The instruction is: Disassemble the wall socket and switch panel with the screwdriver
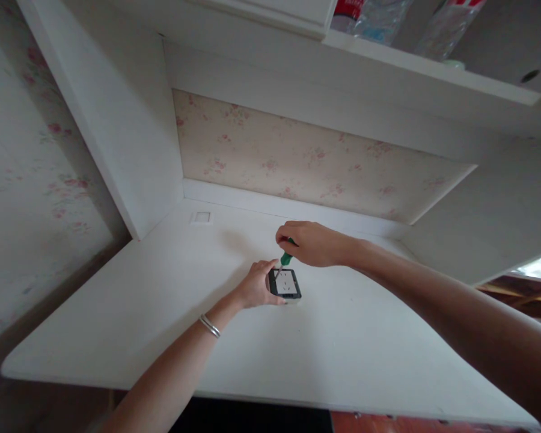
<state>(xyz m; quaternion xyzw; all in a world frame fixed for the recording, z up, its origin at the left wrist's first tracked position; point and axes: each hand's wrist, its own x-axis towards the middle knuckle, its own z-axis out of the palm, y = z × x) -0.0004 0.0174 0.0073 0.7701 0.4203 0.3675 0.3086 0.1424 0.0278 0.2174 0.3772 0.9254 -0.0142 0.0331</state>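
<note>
A wall socket [287, 282] with a white face and a dark frame lies face up on the white desk. My left hand [255, 285] grips it from the left side, thumb and fingers around its edges. In my right hand [307, 242] is a screwdriver [287, 258] with a green handle, held from above at a tilt. Its shaft points down to the left part of the socket, where the tip meets the frame near its left edge. Whether the tip sits in a screw is too small to tell.
A white square frame [202, 217] lies at the back left of the desk [342, 349]. White side panels and a floral-papered back wall [270, 150] enclose the desk. Overhead, a shelf [424, 63] holds plastic bottles [381, 18].
</note>
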